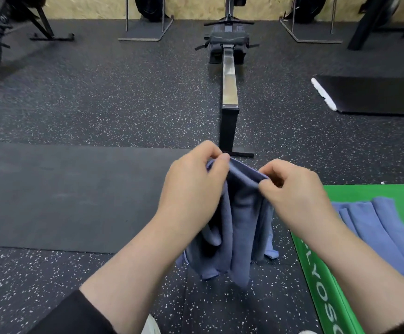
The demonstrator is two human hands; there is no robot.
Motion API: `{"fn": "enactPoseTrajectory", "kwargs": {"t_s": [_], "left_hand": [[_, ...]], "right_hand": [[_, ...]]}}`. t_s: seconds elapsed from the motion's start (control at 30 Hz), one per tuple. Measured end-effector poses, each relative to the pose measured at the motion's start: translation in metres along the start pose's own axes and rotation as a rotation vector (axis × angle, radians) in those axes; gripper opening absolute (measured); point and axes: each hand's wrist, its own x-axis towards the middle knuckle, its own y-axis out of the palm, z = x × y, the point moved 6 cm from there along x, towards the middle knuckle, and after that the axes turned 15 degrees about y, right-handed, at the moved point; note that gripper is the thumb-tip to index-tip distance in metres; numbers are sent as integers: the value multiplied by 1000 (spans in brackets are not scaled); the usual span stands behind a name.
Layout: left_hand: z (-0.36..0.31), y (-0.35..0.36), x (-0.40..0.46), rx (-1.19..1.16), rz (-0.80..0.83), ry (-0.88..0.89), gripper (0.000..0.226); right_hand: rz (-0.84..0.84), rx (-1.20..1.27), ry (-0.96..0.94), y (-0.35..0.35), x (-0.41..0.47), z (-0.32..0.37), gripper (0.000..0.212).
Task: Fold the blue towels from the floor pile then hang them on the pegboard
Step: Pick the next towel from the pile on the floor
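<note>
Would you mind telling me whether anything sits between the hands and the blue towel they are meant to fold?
Nothing visible does. The left hand and right hand both pinch the top edge of the blue towel, which hangs between them above the floor. The pegboard is out of view.

The light is even and rather soft, from above, and the speckled black rubber floor (99, 104) shows only weak shadows. The long shiny metal rail of the rowing machine (229, 78) gives a pale glare. The wide lens bends straight lines near the edges. The top left corner is blurred, and the hanging blue cloth towel (239, 225) looks slightly soft.
</note>
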Motion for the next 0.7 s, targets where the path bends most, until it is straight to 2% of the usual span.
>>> {"fn": "enactPoseTrajectory", "kwargs": {"t_s": [0.1, 0.2, 0.23, 0.27, 0.4, 0.43, 0.5, 0.6, 0.7], "left_hand": [[8, -12, 4, 1, -92, -65, 25], [13, -14, 4, 26, -83, -91, 15], [12, -12, 3, 22, -53, -91, 5], [10, -7, 1, 19, -7, -90, 6], [-8, 17, -6, 67, 267, 34, 44], [-10, 22, -7, 77, 316, 55, 46], [-7, 29, -9, 85, 361, 71, 34], [0, 29, -6, 138, 322, 48, 11], [2, 23, -4, 127, 241, 21, 17]], "right_hand": [[-84, 149, 28, -13, 1, 0, 17], [-17, 323, 29, -13, 0, 3, 20], [12, 316, 10, -11, 0, 5, 18], [36, 290, -15, -9, -1, 8, 16], [122, 229, -109, -2, -5, 17, 14], [141, 224, -131, 0, -6, 19, 15], [175, 228, -157, 2, -8, 22, 17], [199, 268, -143, 4, -8, 20, 16], [188, 263, -103, 4, -4, 13, 14]]}}
